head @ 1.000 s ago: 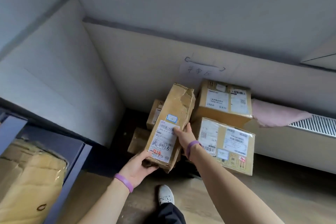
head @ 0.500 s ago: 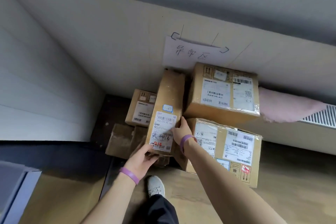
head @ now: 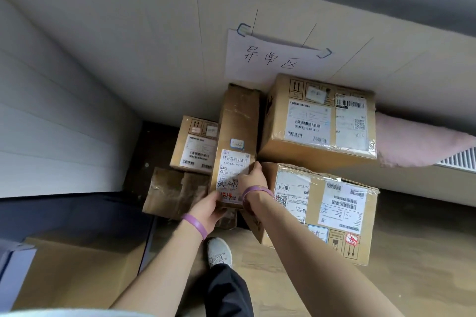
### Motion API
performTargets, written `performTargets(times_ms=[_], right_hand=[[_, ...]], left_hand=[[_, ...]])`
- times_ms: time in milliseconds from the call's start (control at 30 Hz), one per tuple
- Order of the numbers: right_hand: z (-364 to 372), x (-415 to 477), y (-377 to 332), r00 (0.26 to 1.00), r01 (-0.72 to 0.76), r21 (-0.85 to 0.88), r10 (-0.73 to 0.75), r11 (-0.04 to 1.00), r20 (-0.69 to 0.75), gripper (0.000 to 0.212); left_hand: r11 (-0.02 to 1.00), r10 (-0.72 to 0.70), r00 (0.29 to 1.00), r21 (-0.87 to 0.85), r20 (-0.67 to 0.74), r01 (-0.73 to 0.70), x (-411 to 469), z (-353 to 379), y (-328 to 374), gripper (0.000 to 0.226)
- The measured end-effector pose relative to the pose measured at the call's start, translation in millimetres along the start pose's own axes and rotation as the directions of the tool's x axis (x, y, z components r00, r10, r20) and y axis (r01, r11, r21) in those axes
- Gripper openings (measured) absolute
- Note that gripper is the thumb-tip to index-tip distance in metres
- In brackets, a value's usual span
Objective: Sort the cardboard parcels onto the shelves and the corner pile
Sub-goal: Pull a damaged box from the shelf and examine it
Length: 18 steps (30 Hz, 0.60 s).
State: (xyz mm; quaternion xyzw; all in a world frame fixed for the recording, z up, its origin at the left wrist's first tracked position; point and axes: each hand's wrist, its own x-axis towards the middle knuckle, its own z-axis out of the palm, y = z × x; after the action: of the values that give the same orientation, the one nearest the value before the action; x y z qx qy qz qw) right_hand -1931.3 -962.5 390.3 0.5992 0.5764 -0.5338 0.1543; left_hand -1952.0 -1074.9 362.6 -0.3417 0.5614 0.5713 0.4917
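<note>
- At the wall corner, head view: the tall narrow parcel (head: pixel 238 136) now stands almost upright in the corner pile. A second ago it was tilted, its torn top leaning toward 1 o'clock above the pile.
- It fills the gap between the small labelled parcel (head: pixel 195 147) at its 9 o'clock and the two stacked large parcels at its 3 o'clock, the upper large parcel (head: pixel 319 121) and the lower large parcel (head: pixel 327 208).
- Its foot seems to sit on or against the crumpled flat parcel (head: pixel 175 193) at 7 o'clock; the hands hide the contact.
- The left hand (head: pixel 206 210) grips the parcel's lower left corner, fingers curled under the bottom edge.
- The right hand (head: pixel 251 180) holds the right edge beside the shipping label, one finger stretched up along it.
- The handwritten paper sign (head: pixel 273 59) on the wall, at 12 o'clock, has grown larger in view as the head came closer, and the shelf frame (head: pixel 13 273) has slid to 8 o'clock.
- My judgement: this parcel is nearly placed; the hands need only release it. Being tall on an uneven base, it may tip toward 6 o'clock.
</note>
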Motion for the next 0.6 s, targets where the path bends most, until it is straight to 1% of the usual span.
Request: performTargets(times_ms=[33, 67, 133, 167, 233, 267, 333, 467, 533, 600], right_hand=[[0.1, -0.8, 0.0, 1.000, 0.006, 0.007, -0.006, 1.000, -0.004, 0.047], [0.0, -3.0, 0.0, 1.000, 0.010, 0.008, -0.010, 1.000, -0.003, 0.049], [0.1, -8.7, -0.7, 1.000, 0.027, 0.016, -0.026, 1.000, -0.005, 0.054], [-0.3, -10.9, -0.8, 0.999, 0.036, 0.022, -0.036, 0.999, -0.014, 0.055], [-3.4, -19.4, -4.0, 0.999, 0.049, 0.037, -0.049, 0.998, -0.020, 0.052], [-4.8, -23.0, -5.9, 0.999, 0.051, 0.045, -0.050, 0.998, -0.017, 0.048], [-8.3, -33.9, -12.4, 0.998, 0.068, 0.051, -0.067, 0.996, -0.010, 0.045], [-13.8, -62.5, -27.0, 0.994, 0.103, 0.025, -0.104, 0.994, 0.040, 0.059], [-16.6, -81.2, -34.5, 0.989, 0.128, -0.002, -0.128, 0.992, 0.080, 0.061], [-18.3, -100.7, -41.2, 0.981, 0.168, -0.013, -0.166, 0.986, 0.105, 0.059]], left_hand=[[0.998, 0.006, 1.000, 0.064, -0.018, -0.005, 2.3, -1.5, 0.7, 0.016], [0.989, 0.020, 0.999, 0.149, -0.031, -0.016, 4.7, -3.8, 1.0, 0.020], [0.952, 0.071, 0.996, 0.300, -0.048, -0.054, 3.4, -7.6, 6.0, 0.025], [0.937, 0.102, 0.993, 0.342, -0.053, -0.078, 1.1, -9.1, 8.9, 0.029], [0.928, 0.129, 0.989, 0.361, -0.067, -0.097, -10.1, -9.7, 16.5, 0.049], [0.929, 0.131, 0.989, 0.357, -0.073, -0.096, -15.7, -9.5, 20.6, 0.055], [0.928, 0.135, 0.989, 0.358, -0.067, -0.103, -30.4, -9.1, 29.6, 0.054], [0.924, 0.196, 0.979, 0.345, -0.048, -0.168, -64.1, -9.1, 46.7, 0.045], [0.903, 0.251, 0.967, 0.369, -0.033, -0.222, -87.2, -11.0, 55.2, 0.041], [0.860, 0.314, 0.949, 0.427, -0.013, -0.279, -110.3, -17.8, 60.5, 0.043]])
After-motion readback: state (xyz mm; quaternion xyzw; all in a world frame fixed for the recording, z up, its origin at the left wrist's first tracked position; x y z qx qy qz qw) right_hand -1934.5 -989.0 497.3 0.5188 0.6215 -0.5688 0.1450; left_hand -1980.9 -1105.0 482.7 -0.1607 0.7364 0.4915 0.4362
